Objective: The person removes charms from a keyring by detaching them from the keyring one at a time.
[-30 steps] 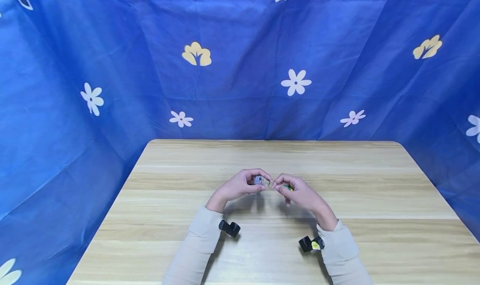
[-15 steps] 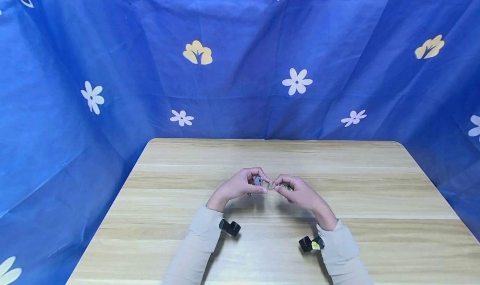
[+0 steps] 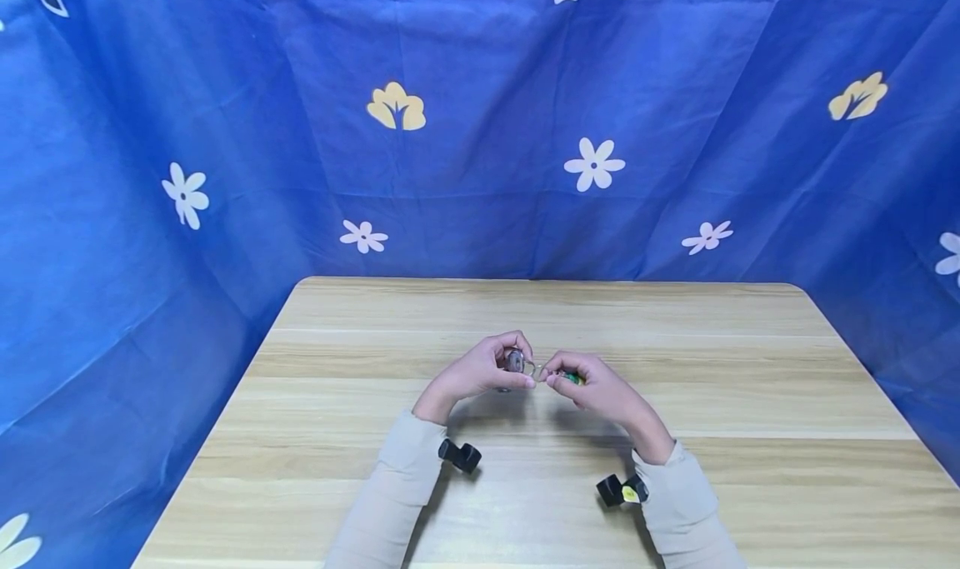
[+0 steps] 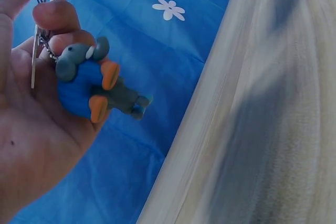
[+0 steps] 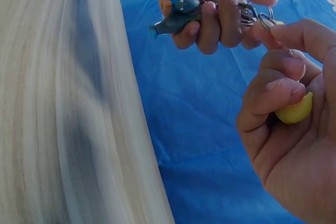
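Note:
Above the middle of the table, my left hand (image 3: 482, 371) pinches a metal key ring. From it, a grey figurine keychain (image 4: 79, 90) with a blue body and orange feet dangles on a short chain against the palm. A flat key (image 4: 34, 64), seen edge-on, hangs beside it. Opposite, my right hand (image 3: 603, 386) pinches a split ring (image 5: 266, 20) between thumb and finger, right at the left hand's fingertips. Its curled fingers enclose a yellow charm (image 5: 295, 109), mostly hidden; a green part (image 3: 574, 378) shows in the head view. The two rings meet between the hands.
The light wooden table (image 3: 337, 469) lies below both hands, its edge close by in the wrist views. A blue curtain (image 3: 480, 177) with flowers stands behind and at the sides. Black wrist cameras (image 3: 460, 456) sit on both sleeves.
The hands stay nearly in place. The figurine and rings have turned a little between the fingers, and the right fingertips have shifted slightly closer to the left ones.

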A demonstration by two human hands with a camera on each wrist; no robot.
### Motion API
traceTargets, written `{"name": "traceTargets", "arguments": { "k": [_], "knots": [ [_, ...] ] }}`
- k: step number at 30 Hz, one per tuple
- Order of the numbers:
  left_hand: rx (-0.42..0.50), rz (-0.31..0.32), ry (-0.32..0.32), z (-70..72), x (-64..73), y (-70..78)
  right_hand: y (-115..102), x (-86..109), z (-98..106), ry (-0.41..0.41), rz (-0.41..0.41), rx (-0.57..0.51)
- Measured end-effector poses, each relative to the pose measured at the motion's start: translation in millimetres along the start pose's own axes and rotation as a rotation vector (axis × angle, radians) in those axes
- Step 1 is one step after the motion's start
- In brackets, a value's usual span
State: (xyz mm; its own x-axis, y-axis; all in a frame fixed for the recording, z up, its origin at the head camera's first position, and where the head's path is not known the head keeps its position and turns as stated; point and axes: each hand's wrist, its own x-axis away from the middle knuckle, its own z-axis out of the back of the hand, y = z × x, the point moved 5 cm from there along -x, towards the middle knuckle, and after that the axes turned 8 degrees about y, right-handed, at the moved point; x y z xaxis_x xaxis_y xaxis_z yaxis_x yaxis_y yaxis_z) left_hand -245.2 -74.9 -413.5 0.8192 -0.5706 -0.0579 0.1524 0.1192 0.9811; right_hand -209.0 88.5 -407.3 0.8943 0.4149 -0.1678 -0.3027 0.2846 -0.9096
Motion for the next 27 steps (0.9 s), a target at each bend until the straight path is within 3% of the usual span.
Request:
{"name": "traceTargets", "arguments": {
  "k": [7,15,27],
  "knots": [
    [-0.022,0.009,0.016,-0.9,-0.6,0.4,-0.3,0.7,0.4,0.006,-0.014,0.0],
    [0.009,0.046,-0.026,-1.5,1.7,-0.9,2.5,1.0,4.5,0.036,-0.026,-0.007],
    [0.022,-0.013,-0.069,-2.5,2.6,-0.2,6.8,1.3,7.9,0.051,-0.048,-0.012]
  ]
}}
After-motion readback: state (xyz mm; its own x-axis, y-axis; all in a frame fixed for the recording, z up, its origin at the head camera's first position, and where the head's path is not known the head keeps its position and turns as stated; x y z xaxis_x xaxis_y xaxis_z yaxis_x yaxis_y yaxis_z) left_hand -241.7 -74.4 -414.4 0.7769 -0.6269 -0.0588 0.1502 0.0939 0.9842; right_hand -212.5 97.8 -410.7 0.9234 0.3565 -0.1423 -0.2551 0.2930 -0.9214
